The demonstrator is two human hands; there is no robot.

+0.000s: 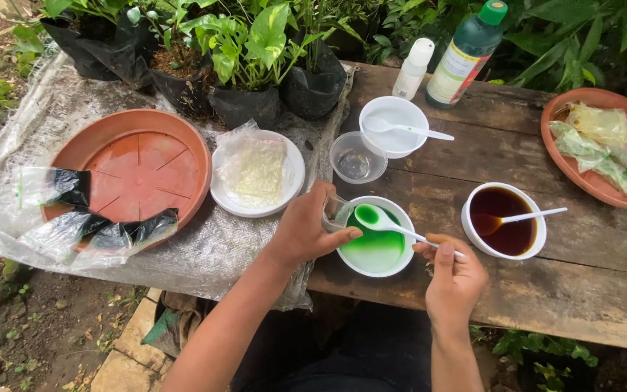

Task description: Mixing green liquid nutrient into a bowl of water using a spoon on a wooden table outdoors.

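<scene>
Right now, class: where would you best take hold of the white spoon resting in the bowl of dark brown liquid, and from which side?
Grip the spoon by its dry handle end, which juts past the bowl's right rim. Come from the right; its scoop sits in the dark liquid.

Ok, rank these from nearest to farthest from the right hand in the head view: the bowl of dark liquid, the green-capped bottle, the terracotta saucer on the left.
From the right hand:
1. Bowl of dark liquid, just up and to its right on the wooden table.
2. Green-capped bottle, at the table's far edge, near the foliage.
3. Terracotta saucer, far across to the left, on the plastic sheet.
</scene>
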